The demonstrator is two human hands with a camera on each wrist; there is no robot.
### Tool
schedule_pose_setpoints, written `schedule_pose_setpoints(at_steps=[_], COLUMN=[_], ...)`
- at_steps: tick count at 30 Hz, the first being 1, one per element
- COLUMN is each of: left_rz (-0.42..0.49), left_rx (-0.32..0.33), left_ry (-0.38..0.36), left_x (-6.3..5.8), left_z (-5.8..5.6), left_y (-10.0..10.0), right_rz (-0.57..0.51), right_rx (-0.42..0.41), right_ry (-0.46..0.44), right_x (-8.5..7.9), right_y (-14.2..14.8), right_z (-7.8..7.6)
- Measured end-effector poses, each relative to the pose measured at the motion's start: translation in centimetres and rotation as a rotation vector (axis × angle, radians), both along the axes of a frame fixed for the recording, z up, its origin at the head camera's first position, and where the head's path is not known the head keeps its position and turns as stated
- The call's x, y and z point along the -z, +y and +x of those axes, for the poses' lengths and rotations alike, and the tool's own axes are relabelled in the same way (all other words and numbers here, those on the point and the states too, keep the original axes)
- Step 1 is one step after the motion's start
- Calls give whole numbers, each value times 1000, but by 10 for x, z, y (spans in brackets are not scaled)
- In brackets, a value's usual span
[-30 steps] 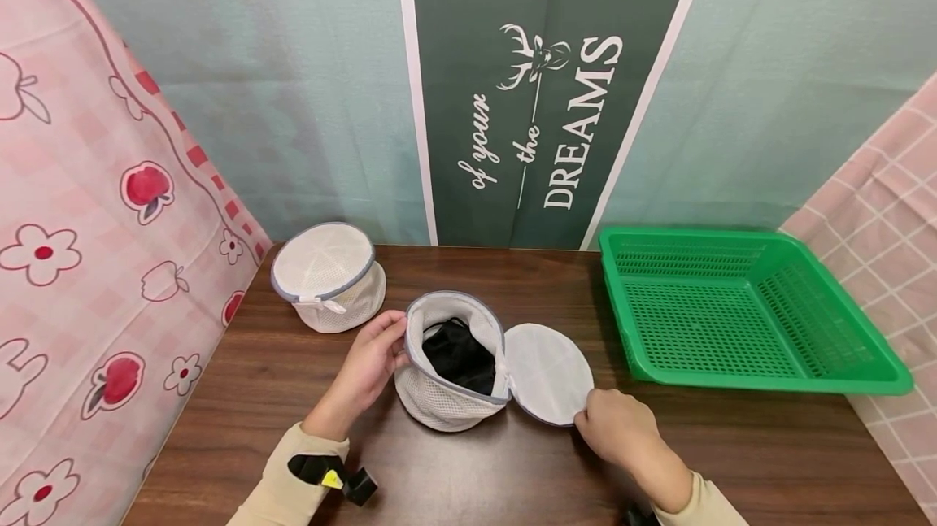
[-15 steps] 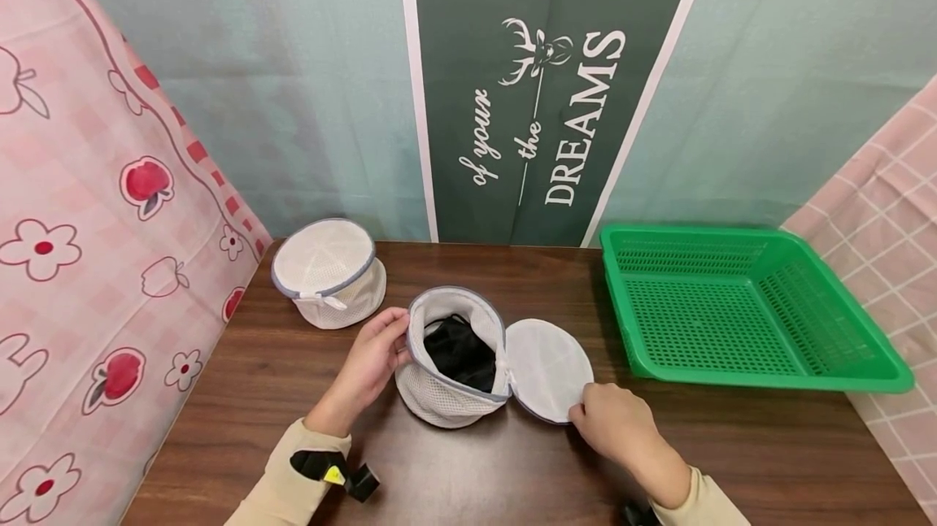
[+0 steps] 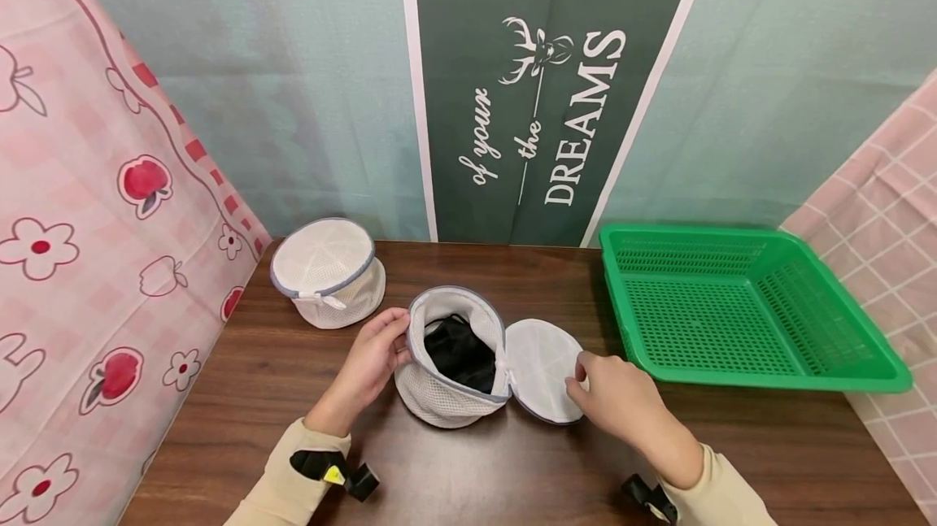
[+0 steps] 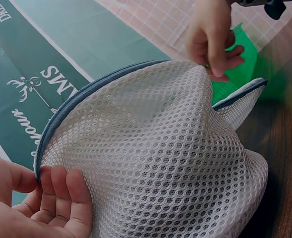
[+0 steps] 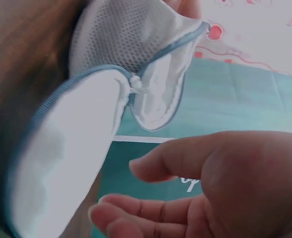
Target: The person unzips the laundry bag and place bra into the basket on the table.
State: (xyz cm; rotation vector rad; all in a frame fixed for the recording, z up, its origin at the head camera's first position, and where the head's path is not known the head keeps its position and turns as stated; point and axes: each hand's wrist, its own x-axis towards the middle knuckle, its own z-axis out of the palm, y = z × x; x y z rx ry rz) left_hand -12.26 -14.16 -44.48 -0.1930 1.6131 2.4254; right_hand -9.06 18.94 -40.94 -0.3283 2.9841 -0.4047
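A white mesh laundry bag point(image 3: 432, 402) with a blue zipped rim stands unzipped at mid-table. Black fabric point(image 3: 459, 355) lies inside it; how it is folded is hidden. My left hand point(image 3: 372, 354) pinches the bag's rim on the left side, thumb against fingers, as the left wrist view shows close up. The bag's round lid point(image 3: 540, 367) is folded out to the right. Over the lid's right edge hovers my right hand point(image 3: 618, 396). In the right wrist view, its thumb and fingers point(image 5: 160, 210) are apart with nothing between them, beside the lid.
A second white mesh bag point(image 3: 325, 259), its lid closed over the top, stands at the back left. At the back right is a green plastic basket point(image 3: 761, 380). Patterned cloths hang behind and at both sides of the brown wooden table point(image 3: 468, 477).
My right hand has let go of the lid's edge, lifted slightly and loosened its fingers. My left hand and the bag have stayed in place.
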Motion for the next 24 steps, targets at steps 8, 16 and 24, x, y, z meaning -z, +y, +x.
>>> schedule_pose_setpoints(at_steps=[8,16,24], left_rz=[-4,-15,-15], left_rx=[14,13,20], left_ry=[4,12,6], left_x=[1,0,1], left_z=[-2,0,0], left_y=[0,0,1], right_rz=[-89,-132,-188], right_rx=[-68,-161,-260], right_ry=[11,-6,-45], right_x=[-16,-29,-44], right_y=[-2,-8,-18], right_z=[-13,-31,-45])
